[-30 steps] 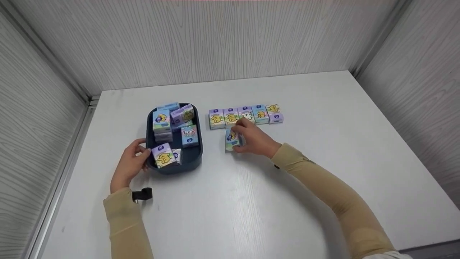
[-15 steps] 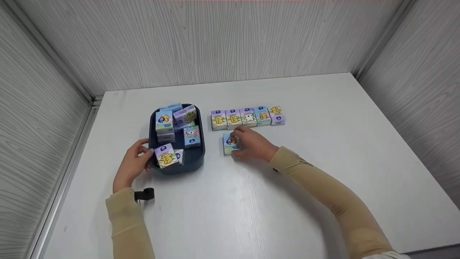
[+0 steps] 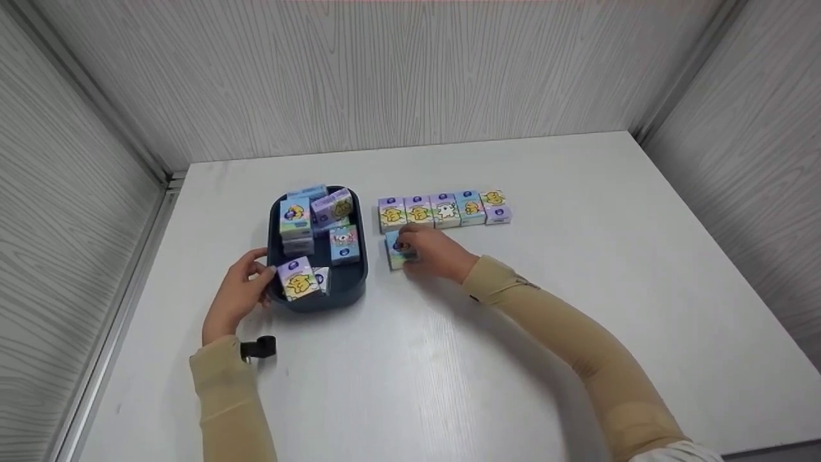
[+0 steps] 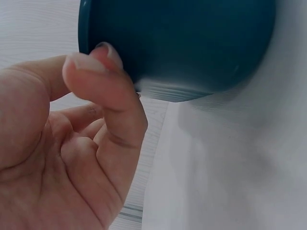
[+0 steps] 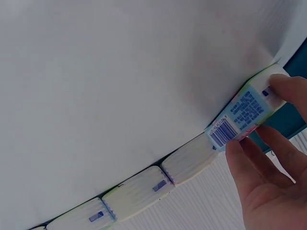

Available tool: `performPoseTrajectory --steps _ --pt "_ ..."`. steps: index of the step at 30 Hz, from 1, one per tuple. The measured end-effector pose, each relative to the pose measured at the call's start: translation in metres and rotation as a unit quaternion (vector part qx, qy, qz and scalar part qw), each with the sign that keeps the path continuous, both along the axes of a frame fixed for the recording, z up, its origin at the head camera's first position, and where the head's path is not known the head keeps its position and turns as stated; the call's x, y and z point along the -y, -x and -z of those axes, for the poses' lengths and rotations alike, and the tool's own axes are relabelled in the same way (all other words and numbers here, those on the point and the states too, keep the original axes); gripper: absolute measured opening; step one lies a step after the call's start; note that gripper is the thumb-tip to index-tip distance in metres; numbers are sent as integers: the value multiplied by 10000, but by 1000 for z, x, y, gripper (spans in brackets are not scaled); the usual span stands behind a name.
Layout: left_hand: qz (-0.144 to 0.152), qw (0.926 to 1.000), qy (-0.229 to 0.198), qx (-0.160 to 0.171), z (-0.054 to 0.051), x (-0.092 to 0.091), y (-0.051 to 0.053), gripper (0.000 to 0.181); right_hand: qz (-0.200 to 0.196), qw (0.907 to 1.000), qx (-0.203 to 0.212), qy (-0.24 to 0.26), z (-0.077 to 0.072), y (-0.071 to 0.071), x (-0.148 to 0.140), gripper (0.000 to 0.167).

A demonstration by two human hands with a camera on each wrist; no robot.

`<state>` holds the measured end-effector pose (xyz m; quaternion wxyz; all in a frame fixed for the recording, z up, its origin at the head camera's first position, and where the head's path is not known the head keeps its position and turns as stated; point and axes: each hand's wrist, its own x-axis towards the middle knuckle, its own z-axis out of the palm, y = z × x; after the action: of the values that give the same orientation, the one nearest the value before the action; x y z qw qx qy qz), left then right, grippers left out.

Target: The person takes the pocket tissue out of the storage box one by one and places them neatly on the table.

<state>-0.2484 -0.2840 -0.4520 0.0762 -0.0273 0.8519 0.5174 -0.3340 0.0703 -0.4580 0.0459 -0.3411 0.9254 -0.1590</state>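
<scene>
In the head view my left hand grips the left rim of a dark blue bin holding several small printed packs; the left wrist view shows thumb and fingertips on the bin's wall. My right hand pinches a blue pack by its ends, just in front of the left end of a row of packs. In the right wrist view the held pack shows a barcode on its side, with thumb and fingers of the right hand on it.
The row's right-end pack faces the other way from its neighbours. The white table is bounded by a grey wood-grain panel behind and more panels left and right.
My right hand has moved left with the blue pack, from in front of the row's second pack to in front of its left end. The left hand keeps its grip on the bin.
</scene>
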Motion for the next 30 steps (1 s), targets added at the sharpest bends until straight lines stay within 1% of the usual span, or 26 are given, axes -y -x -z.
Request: performPoseTrajectory --steps 6,10,13,18,23,27,30 --pt "8 10000 -59 -32 -2 0 -1 52 -137 9997 -152 148 -1 7 4 39" --pt "9 10000 -79 -12 -1 0 -1 52 -57 9998 -20 163 -3 9 5 39" --pt "3 9999 -104 0 -1 0 0 51 -76 9999 18 153 -3 9 5 39" --pt "21 9999 -146 -20 0 1 0 51 -110 9998 -36 150 -4 10 7 39" --pt "33 9997 -238 24 -6 -1 -3 51 -131 9999 -102 -43 -6 10 9 39" --pt "34 9995 -314 92 -12 -4 -5 50 -125 9996 64 -228 -14 11 13 43" --pt "39 9994 -335 66 -12 -4 -6 50 -173 9993 6 -324 -26 15 21 47"
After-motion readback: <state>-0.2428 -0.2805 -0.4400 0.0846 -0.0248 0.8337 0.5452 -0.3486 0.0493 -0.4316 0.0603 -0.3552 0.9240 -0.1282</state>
